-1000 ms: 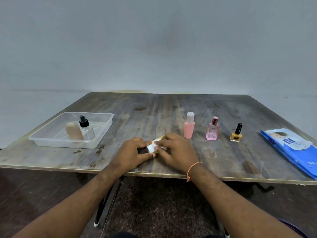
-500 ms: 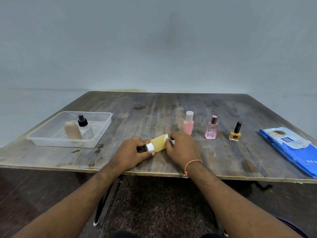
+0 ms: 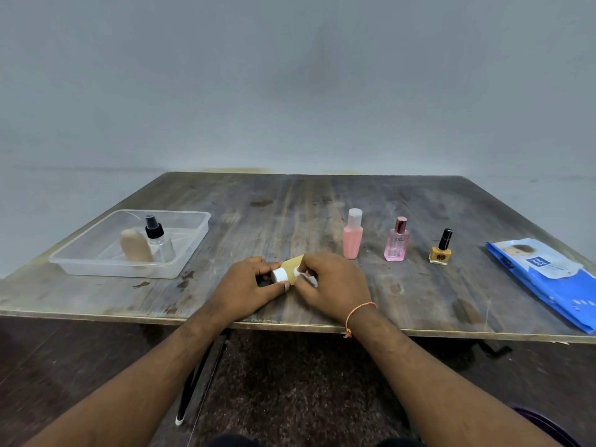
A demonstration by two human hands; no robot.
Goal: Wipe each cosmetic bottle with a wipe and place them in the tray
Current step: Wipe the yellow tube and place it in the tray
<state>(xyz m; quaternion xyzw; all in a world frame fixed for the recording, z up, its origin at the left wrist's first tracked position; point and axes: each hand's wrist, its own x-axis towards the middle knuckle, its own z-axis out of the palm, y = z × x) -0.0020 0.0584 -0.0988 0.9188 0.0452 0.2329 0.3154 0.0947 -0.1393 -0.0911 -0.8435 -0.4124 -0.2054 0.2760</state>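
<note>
Yellow plastic with a white screw cap: that small yellow bottle point(image 3: 292, 265) is lying on its side between my two hands, just above the near edge of the worn wooden table point(image 3: 290, 201). My left hand point(image 3: 246, 290) is pinching the cap end between thumb and fingers. My right hand point(image 3: 332, 285) is curling over the bottle's body and pressing a small white wipe point(image 3: 304, 276) against it.

Just beyond my right hand, a pink bottle with a pale cap point(image 3: 352, 234) is standing upright; further right a clear pink perfume bottle point(image 3: 396, 241) and then a small yellow nail polish bottle with a black cap point(image 3: 440, 248) are standing in the same row, each apart from the next. Far to the right, a blue pack of wipes point(image 3: 548, 279) is lying flat near the table's edge.

Out beyond my left hand, a clear plastic tray point(image 3: 193, 240) is holding a beige rounded bottle point(image 3: 134, 246) and a clear spray bottle with a black pump point(image 3: 158, 238), side by side.
</note>
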